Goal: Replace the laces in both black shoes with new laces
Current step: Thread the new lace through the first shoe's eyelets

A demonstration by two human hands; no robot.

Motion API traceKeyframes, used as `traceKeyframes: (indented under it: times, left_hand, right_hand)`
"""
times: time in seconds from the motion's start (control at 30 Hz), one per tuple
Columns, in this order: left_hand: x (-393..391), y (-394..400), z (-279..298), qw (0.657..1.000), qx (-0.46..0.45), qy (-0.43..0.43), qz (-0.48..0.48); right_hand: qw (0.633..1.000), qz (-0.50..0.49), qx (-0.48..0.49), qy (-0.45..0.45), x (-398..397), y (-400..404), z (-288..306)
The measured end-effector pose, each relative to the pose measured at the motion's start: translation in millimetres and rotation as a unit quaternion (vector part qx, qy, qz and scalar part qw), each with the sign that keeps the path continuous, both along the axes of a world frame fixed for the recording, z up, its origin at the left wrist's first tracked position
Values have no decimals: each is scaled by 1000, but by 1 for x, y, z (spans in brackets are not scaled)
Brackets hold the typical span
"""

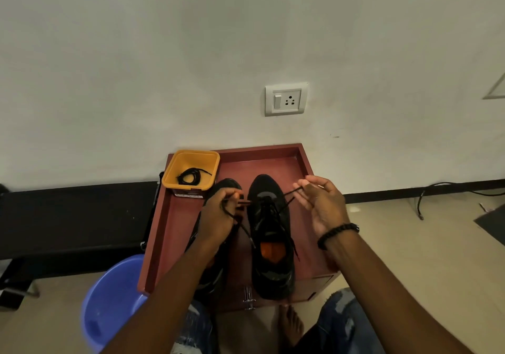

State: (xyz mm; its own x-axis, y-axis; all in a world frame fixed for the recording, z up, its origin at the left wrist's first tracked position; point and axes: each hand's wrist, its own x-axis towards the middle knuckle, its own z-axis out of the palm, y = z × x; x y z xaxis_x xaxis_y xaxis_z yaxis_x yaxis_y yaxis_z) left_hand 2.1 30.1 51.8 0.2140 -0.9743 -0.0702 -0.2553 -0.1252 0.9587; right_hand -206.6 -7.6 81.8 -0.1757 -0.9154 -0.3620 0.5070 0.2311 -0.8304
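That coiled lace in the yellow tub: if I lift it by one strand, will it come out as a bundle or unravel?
Probably it unravels. The coiled lace lies loosely looped in the yellow tub with one end trailing free and no visible tie, so it looks floppy. It likely weighs very little. The tub may shift if the lace snags; it sits at the tray corner.

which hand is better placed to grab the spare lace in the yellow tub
Left. The left hand is nearest the yellow tub holding the coiled lace; the right hand sits across the shoe.
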Motion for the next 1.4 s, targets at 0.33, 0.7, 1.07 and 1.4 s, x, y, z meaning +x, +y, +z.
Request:
traceKeyframes:
  times: [0.33, 0.7, 1.07, 1.4]
  left_hand:
    - [45, 16, -9, 992, 123, -7, 1]
    - [66, 11, 4, 982, 136, 53, 122]
    - [-15, -10, -4, 950, 28, -269, -159]
    - [-16, -15, -15, 954, 70, -246, -157]
  right_hand:
    - [995, -58, 67, -36, -44, 8, -27]
    - [772, 131, -201, 589, -33, 7, -32]
    - [753, 327, -79, 566, -3, 3, -55]
    - [583, 248, -138, 762, -36, -3, -62]
